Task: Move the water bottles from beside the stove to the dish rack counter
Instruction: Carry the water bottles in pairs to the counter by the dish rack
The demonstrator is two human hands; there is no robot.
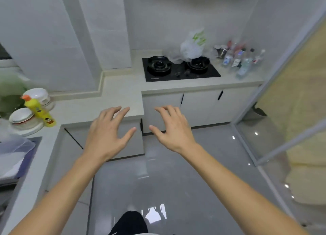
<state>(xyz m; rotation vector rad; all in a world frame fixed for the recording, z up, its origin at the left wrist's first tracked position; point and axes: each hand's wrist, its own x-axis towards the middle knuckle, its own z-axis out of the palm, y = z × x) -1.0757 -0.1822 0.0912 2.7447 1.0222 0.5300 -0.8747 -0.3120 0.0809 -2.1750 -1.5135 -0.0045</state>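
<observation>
1. Far beyond both grips, up and to the right, the water bottles (244,62) stand clustered on the desk (123,93) just right of the stove (180,69); their labels are too blurred to read.
2. Left grip (109,129) and right grip (173,127) hover with fingers spread, holding nothing.

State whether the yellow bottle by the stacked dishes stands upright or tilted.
Tilted: the yellow bottle leans, orange cap up-left, base lower right, beside the stacked dishes.

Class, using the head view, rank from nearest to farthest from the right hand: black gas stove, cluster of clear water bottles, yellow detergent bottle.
From the right hand:
1. Black gas stove, ahead.
2. Cluster of clear water bottles, far right.
3. Yellow detergent bottle, far left.
</observation>
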